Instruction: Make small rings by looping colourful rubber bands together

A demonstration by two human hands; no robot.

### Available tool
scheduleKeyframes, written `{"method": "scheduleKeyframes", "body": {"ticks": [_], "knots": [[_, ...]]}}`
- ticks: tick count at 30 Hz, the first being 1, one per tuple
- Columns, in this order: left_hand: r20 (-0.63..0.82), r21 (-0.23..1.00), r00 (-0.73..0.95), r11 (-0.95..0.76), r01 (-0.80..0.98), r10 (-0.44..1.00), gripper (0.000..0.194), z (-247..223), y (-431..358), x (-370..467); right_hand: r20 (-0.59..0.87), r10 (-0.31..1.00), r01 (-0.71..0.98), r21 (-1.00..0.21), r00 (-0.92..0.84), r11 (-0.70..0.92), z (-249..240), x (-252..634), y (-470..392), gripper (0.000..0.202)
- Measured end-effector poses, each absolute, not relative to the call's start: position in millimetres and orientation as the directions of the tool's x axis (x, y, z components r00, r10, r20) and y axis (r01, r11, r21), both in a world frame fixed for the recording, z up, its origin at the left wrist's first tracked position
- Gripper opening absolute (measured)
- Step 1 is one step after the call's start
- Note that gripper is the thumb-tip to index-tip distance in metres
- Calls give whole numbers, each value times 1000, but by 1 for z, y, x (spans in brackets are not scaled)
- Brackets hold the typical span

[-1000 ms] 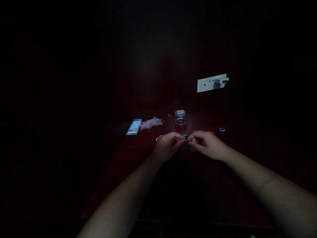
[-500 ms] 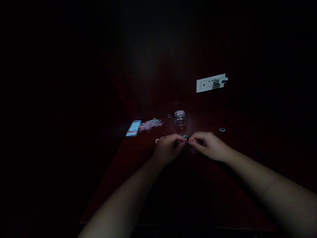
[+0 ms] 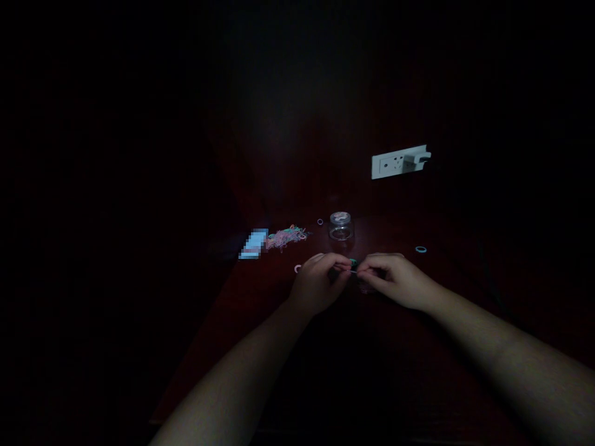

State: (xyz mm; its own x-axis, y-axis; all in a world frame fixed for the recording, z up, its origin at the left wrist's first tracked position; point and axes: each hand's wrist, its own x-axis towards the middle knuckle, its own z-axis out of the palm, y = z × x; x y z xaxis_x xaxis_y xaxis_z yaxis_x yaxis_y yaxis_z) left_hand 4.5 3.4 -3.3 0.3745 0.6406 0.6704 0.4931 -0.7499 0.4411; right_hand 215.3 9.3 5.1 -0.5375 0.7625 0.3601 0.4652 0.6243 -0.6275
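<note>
Over the dark red table [image 3: 223, 347], my left hand [image 3: 320, 279] and my right hand [image 3: 395, 279] meet nearly fingertip to fingertip. Both are closed in a pinch on a thin pale band [image 3: 354, 271], which spans the small gap between them. A green band [image 3: 353, 262] lies just behind the fingertips. Under the right fingers is a faint purplish bunch [image 3: 367, 288], too dark to make out well. A pink ring [image 3: 298, 269] is partly hidden by the left hand.
Behind the hands stands a clear lidded jar [image 3: 341, 228]. Left of it are a small ring [image 3: 320, 222], a pile of coloured bands [image 3: 288, 237] and a pixelated bright rectangle [image 3: 253, 243]. A blue ring [image 3: 421, 249] lies right. A socket panel [image 3: 390, 166] is on the wall.
The whole view has shifted slightly, so things appear a little lower and further right. Both hands keep their pinch, and the fingertips are slightly farther apart.
</note>
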Motion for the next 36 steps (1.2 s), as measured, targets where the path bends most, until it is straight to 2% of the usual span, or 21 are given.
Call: {"method": "scheduleKeyframes", "body": {"ticks": [16,36], "knots": [[687,364,407,-769,525,603,15,3,1,6,387,736,462,-593,-555,660,6,215,10,22],[681,369,423,-779,506,597,13,6,-1,8,361,748,457,-619,-557,639,8,214,9,26]]}}
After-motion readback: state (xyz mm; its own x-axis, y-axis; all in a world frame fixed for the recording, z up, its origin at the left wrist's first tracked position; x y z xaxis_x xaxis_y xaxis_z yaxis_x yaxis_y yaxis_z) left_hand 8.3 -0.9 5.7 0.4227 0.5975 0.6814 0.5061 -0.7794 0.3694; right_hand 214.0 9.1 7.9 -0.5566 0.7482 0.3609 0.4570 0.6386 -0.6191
